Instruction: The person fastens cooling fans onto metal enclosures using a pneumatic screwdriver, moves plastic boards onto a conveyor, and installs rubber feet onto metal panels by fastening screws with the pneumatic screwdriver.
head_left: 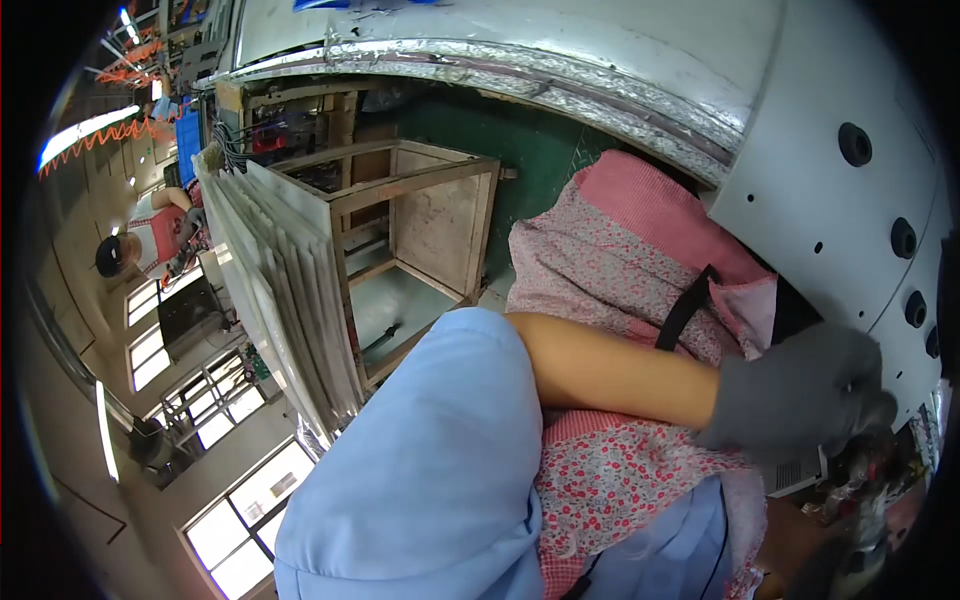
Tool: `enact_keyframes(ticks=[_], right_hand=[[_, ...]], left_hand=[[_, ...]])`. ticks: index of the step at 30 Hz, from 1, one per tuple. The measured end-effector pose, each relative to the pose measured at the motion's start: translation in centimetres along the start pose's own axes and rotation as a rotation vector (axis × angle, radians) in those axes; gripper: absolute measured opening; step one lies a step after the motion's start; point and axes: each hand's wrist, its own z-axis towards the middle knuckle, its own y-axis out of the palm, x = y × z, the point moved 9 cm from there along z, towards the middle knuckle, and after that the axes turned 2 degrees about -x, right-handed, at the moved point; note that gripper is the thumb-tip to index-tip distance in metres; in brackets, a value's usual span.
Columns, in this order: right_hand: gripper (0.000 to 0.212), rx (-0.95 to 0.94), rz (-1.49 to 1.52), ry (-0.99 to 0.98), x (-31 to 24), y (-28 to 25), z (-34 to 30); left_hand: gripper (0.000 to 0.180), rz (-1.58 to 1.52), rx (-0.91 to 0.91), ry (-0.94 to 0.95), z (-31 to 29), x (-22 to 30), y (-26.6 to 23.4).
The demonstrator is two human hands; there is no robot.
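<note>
My left hand (pixel 800 390), in a dark grey glove, reaches to the right beside a pale metal panel (pixel 790 190) with several black round knobs or feet. Its fingers curl in toward the palm; whatever lies in them is hidden. Below it, at the dim right rim, my right hand (pixel 860 540) shows only as a dark, smeared shape. Around both hands lie shiny clear plastic and small parts (pixel 850 485), too blurred to name.
A worn metal frame cart (pixel 480 230) stands left of centre, with several upright pale sheets (pixel 290 280) against it. A long metal-edged bench (pixel 480 60) crosses the top. Far left, another person (pixel 155 235) is at work. A floral apron (pixel 620 260) covers my lap.
</note>
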Motion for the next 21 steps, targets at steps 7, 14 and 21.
enact_keyframes(ticks=[7,14,21], right_hand=[[0.040,-0.081,-0.268,-0.094,0.5,-1.2,-1.4],[0.042,-0.132,-0.523,-0.314,-1.1,-2.2,-0.1],[0.044,-0.206,-0.892,-0.580,-4.4,-4.6,1.4]], left_hand=[[0.022,-0.102,-0.111,-0.069,-0.2,-0.7,1.8],[0.027,0.035,-0.068,0.080,0.2,-0.4,2.1],[0.032,-0.105,-0.263,-0.076,-1.7,-1.6,2.9]])
